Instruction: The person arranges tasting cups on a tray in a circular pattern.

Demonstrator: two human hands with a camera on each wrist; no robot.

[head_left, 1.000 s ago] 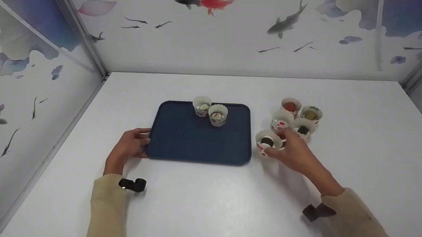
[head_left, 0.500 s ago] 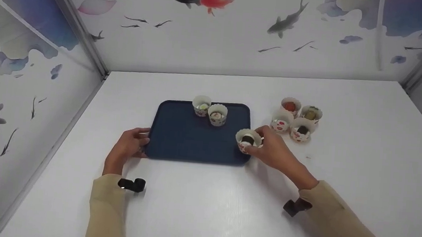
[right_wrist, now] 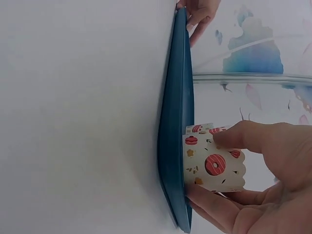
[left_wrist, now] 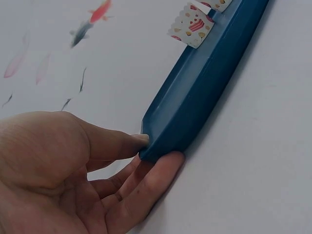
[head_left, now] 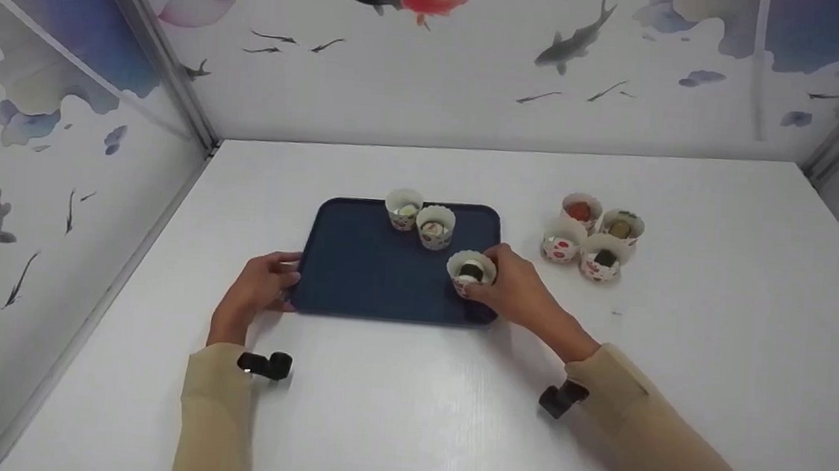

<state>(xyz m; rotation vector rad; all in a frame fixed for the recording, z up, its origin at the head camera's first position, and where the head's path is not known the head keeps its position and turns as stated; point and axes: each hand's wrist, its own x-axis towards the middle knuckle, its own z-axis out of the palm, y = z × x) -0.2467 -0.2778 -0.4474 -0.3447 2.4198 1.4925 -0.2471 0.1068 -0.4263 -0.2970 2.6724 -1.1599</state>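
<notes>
My left hand [head_left: 260, 283] pinches the left rim of a dark blue tray [head_left: 371, 280]; in the left wrist view the thumb lies on the rim with fingers beneath. My right hand [head_left: 523, 292] grips a paper cup [right_wrist: 212, 163] with doughnut prints, thumb on one side and fingers on the other. Inside it is a white piece with a black band [head_left: 470, 272]. This cup is upright at the tray's right part, its base at the tray surface. Two more paper cups, one with a pale piece [head_left: 406, 212] and one with a round roll [head_left: 434, 231], stand at the tray's back edge.
Right of the tray, several paper cups [head_left: 562, 245] stand close together on the white table [head_left: 390, 413], holding red, greenish, white and black-topped pieces. A tiny pale scrap [head_left: 616, 312] lies in front of them. Painted wall panels [head_left: 474, 112] border the table.
My right hand has carried the cup with the black-banded piece leftward from the table beside the tray to over the tray's right part. The left hand stays at the tray's rim.
</notes>
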